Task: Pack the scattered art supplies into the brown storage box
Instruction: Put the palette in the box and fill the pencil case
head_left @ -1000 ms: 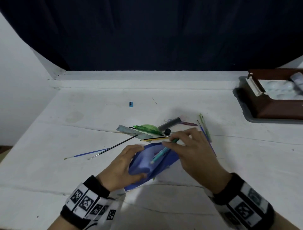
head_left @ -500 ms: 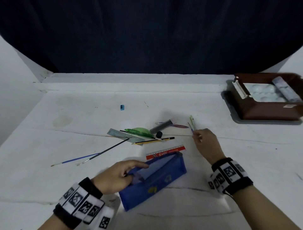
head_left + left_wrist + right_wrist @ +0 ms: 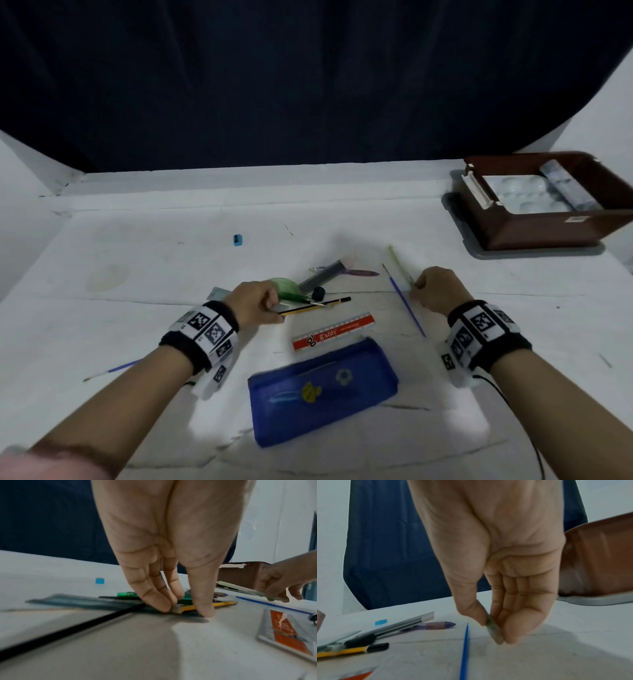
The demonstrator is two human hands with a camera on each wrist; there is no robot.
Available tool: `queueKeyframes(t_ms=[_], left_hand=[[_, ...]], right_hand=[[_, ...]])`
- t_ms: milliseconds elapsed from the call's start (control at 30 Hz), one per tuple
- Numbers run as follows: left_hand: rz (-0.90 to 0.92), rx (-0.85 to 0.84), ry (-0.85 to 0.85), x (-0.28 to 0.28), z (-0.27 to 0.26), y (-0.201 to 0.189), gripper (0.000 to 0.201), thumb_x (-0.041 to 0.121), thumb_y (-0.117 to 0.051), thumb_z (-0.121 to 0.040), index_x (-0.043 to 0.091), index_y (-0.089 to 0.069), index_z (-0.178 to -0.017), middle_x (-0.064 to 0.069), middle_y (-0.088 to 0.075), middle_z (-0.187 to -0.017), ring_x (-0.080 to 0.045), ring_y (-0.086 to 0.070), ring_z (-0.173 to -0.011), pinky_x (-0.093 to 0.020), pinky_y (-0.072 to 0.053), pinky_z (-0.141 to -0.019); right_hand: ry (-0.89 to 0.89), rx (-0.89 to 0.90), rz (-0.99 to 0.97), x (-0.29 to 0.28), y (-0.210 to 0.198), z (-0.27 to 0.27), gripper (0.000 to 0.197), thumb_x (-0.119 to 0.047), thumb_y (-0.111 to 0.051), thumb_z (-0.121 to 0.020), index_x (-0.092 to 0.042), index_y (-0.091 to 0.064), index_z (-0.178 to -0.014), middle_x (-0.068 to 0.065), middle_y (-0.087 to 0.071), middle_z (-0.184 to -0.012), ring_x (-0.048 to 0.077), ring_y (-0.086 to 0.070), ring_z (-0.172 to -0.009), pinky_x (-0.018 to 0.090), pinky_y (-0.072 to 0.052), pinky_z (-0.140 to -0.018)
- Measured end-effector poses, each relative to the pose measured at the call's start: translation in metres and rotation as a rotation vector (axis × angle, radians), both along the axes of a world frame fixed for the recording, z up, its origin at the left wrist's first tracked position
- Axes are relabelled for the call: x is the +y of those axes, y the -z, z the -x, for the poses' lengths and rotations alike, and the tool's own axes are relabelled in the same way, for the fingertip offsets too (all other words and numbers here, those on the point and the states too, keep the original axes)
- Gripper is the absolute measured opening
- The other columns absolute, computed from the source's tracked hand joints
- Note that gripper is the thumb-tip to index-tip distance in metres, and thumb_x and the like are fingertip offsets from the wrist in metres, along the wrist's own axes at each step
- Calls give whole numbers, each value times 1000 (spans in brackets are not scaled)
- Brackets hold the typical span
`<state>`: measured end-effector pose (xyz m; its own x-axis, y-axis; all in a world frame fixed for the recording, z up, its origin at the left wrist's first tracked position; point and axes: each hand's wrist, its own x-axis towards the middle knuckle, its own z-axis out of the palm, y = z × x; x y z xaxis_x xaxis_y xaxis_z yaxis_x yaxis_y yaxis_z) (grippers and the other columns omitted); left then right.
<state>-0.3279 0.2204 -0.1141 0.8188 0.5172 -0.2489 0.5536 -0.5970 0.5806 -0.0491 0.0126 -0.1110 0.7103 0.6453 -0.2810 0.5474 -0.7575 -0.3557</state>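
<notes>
On the white table (image 3: 144, 260), your left hand (image 3: 255, 303) is down on the central pile of supplies, fingertips (image 3: 164, 605) and thumb closed around the near end of the yellow-and-black pencil (image 3: 317, 306). That pencil lies across a grey ruler (image 3: 82, 601), with a green pen (image 3: 126, 594) just behind it. Your right hand (image 3: 438, 289) pinches the near end of a pale green stick (image 3: 399, 262) between thumb and fingers; what that item is cannot be told. A thin blue paintbrush (image 3: 406, 306) lies flat just beside that hand, apart from it. The brown storage box (image 3: 534, 233) sits at the far right of the table, well apart from both hands, with a white palette (image 3: 520, 195) inside. A red ruler (image 3: 334, 331) lies between the pile and the blue pencil case (image 3: 323, 390), which rests nearest you. A small blue sharpener (image 3: 237, 240) sits alone beyond the pile.
</notes>
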Motion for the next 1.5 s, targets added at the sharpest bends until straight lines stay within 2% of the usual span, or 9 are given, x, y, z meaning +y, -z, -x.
queueKeyframes(t_ms=[233,333,433,567,733,933,1067,1300,1500], left_hand=[[12,-22,49,5,9,-1,17,17,-71,-79,30,-61,-75,11,-58,-73,3,-53,-64,-4,-40,-63],[143,-225,-83,7,22,-21,5,18,-72,-79,23,-70,-79,-3,-59,-70,3,-53,-68,-10,-42,-69],[498,-551,-335,8,29,-39,8,12,-64,-85,5,-62,-81,-16,-60,-80,-20,-59,-79,-20,-52,-66],[732,-841,-591,12,34,-53,18,25,-43,-97,12,-51,-87,-8,-68,-77,-23,-68,-72,-32,-59,-64],[420,-714,-554,34,43,-48,26,37,-38,-98,24,-58,-109,4,-41,-65,-8,-36,-53,-20,-33,-48],[442,-642,-444,31,30,-42,27,14,-41,-98,9,-53,-121,-8,-65,-104,-19,-62,-91,-17,-54,-75],[251,-505,-318,29,20,-40,20,35,-47,-95,28,-59,-109,4,-67,-73,-6,-55,-58,-15,-45,-56],[-165,-66,170,28,-13,6,27,21,-72,-79,14,-67,-104,13,-51,-86,-6,-49,-89,-3,-32,-73],[-271,-119,48,41,-23,3,25,23,-66,-85,10,-67,-106,-9,-62,-99,-22,-56,-95,-18,-34,-77]], right_hand=[[-32,189,-193,4,-13,-4,17,-18,-63,-85,-15,-55,-100,6,-63,-83,15,-63,-66,27,-49,-63],[-45,204,-335,15,-23,7,5,-16,-57,-88,-14,-53,-86,7,-63,-80,22,-65,-67,33,-52,-65],[-125,186,-322,31,-22,18,18,-20,-47,-94,-15,-45,-77,8,-55,-71,21,-51,-60,29,-38,-54],[-350,74,-167,50,5,19,23,-27,-50,-94,-9,-57,-108,12,-59,-98,23,-55,-87,26,-36,-67],[-320,-47,-129,62,28,13,28,-30,-55,-93,-5,-61,-101,12,-48,-102,28,-54,-94,26,-36,-71],[-234,71,-415,40,-14,-7,9,-22,-62,-89,-13,-62,-92,1,-61,-81,16,-54,-73,22,-36,-59],[-135,155,-610,25,-48,-14,7,-23,-66,-86,-16,-67,-85,-7,-56,-70,8,-46,-62,10,-34,-54],[-46,592,-793,23,-57,15,23,-31,-36,-101,-19,-54,-93,7,-71,-83,22,-67,-81,35,-52,-77],[28,768,-562,30,-32,44,30,-46,-30,-99,-28,-49,-113,-1,-41,-64,8,-32,-45,22,-32,-43]])
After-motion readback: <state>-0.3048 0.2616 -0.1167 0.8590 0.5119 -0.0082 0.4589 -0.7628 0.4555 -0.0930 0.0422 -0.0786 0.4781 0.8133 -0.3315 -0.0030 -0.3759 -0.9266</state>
